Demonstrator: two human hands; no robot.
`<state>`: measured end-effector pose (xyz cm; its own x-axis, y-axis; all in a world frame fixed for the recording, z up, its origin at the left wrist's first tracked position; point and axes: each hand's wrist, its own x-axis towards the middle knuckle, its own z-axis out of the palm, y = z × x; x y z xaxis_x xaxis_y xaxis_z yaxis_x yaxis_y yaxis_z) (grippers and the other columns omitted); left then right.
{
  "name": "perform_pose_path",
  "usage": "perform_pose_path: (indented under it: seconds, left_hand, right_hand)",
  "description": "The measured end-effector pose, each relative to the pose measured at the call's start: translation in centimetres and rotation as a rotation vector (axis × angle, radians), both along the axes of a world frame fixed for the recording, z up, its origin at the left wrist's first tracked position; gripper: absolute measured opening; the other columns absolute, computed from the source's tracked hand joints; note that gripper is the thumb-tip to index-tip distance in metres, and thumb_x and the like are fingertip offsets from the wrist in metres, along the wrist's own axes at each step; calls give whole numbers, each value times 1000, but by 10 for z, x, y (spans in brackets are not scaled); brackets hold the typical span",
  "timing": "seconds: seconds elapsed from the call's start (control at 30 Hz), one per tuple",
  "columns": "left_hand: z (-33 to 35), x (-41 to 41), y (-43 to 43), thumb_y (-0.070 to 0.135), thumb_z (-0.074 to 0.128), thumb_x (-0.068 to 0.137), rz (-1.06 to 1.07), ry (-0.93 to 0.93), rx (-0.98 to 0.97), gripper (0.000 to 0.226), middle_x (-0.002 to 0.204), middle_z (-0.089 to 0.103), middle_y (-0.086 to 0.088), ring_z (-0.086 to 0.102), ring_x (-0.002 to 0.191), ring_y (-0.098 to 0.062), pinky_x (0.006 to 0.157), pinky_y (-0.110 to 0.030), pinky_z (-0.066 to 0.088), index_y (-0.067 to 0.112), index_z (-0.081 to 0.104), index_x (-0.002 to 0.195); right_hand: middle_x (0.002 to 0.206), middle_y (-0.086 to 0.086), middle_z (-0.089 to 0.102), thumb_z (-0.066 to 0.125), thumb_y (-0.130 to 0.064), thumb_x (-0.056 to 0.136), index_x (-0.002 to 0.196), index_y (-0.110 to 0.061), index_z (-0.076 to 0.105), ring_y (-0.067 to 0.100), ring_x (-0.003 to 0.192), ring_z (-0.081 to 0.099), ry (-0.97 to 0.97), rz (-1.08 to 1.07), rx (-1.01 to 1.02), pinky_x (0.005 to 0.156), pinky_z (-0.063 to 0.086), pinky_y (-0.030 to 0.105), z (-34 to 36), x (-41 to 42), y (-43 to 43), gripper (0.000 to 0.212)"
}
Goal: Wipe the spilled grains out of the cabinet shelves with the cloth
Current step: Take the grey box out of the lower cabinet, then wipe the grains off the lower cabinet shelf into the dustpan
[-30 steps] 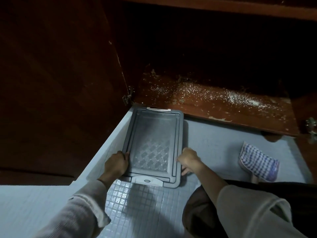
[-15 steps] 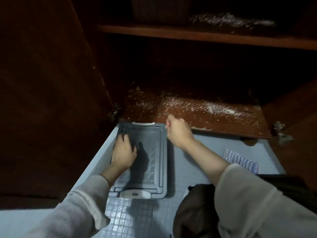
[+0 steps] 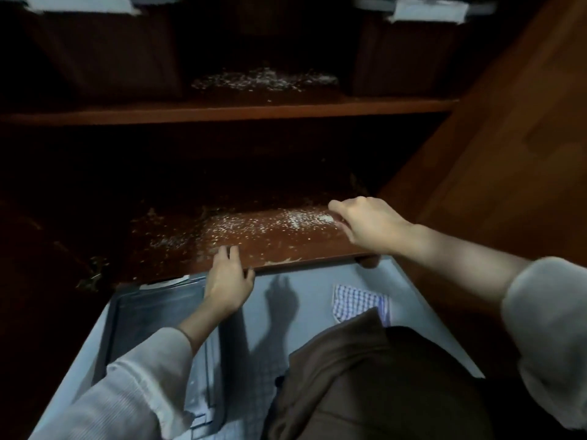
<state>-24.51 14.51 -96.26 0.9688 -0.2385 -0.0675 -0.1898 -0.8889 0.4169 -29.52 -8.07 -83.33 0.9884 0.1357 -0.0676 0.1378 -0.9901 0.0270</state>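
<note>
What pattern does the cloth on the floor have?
The cloth has blue-and-white checks; the head view shows it.

tray [image 3: 152, 315]: grey, flat on floor [image 3: 305, 290] | floor: pale tiles | bins [image 3: 104, 49]: two, dark, white tags, top | trousers [image 3: 365, 376]: brown

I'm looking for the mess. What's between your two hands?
In the head view, spilled white grains lie scattered on the bottom shelf between the left hand and the right hand.
</note>
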Motion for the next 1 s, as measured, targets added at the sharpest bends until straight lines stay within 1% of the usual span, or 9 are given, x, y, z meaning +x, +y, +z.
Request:
perform_pose_path:
  seconds: [0.23, 0.43, 0.53, 0.63, 0.7, 0.77, 0.83, 0.9, 1.0]
  left_hand:
    - [-53, 11, -86, 26, 47, 95, -189, 153, 56, 34, 125, 47, -14, 43, 117, -28, 97, -33, 34, 3, 44, 120]
    - [-113, 18, -132, 19, 50, 94, -270, 313, 2, 36, 129, 51, -11, 50, 117, -25, 95, -29, 39, 5, 50, 127]
    - [-139, 18, -146, 15, 50, 92, -266, 395, 23, 29, 121, 56, -15, 54, 108, -29, 88, -31, 42, 2, 55, 117]
    - [-159, 15, -160, 17, 49, 93, -262, 464, 54, 26, 115, 60, -18, 56, 104, -30, 84, -31, 41, -1, 58, 110]
    - [-166, 11, -168, 19, 47, 96, -272, 515, 63, 29, 119, 60, -16, 56, 107, -29, 85, -29, 41, 1, 57, 115]
    - [-173, 5, -175, 21, 46, 97, -251, 580, 42, 32, 122, 60, -15, 56, 111, -28, 88, -28, 42, 4, 56, 120]
    - [-179, -3, -182, 23, 46, 97, -258, 635, -10, 32, 123, 61, -13, 56, 113, -27, 89, -26, 41, 7, 57, 122]
    - [-184, -8, -187, 23, 47, 96, -237, 663, -66, 30, 120, 62, -13, 58, 110, -26, 85, -24, 40, 6, 59, 118]
    - [-187, -11, -191, 17, 50, 93, -120, 660, -105, 25, 113, 64, -16, 58, 105, -29, 77, -24, 40, 0, 60, 108]
  right_hand:
    - [92, 9, 63, 39, -15, 96, 97, -17, 49, 28, 82, 60, 168, -250, 143, 67, 45, 33, -97, -9, -84, 11]
    - [111, 14, 62, 44, -16, 94, 114, -9, 52, 29, 105, 57, 313, -458, 129, 82, 44, 32, -206, -13, -119, 22]
    - [117, 12, 61, 47, -20, 94, 115, -7, 51, 28, 110, 55, 355, -589, 162, 82, 43, 30, -241, -15, -133, 25]
    - [122, 14, 59, 49, -23, 94, 118, -4, 51, 29, 113, 56, 356, -849, 264, 85, 44, 30, -270, -23, -142, 30]
    - [117, 17, 60, 48, -29, 96, 115, 0, 55, 30, 104, 60, 425, -1040, 359, 87, 47, 35, -284, -32, -144, 35]
    - [108, 20, 63, 45, -32, 98, 102, 3, 59, 29, 88, 63, 516, -1158, 510, 81, 53, 38, -300, -41, -146, 38]
    - [115, 24, 60, 45, -26, 98, 111, 7, 56, 34, 97, 62, 550, -1214, 619, 86, 52, 42, -311, -48, -143, 37]
    - [123, 24, 55, 47, -22, 97, 120, 8, 48, 36, 107, 59, 512, -1231, 622, 89, 50, 40, -321, -51, -134, 38]
    - [118, 25, 57, 54, -19, 93, 116, 6, 46, 36, 101, 62, 432, -1240, 597, 86, 51, 42, -329, -55, -121, 34]
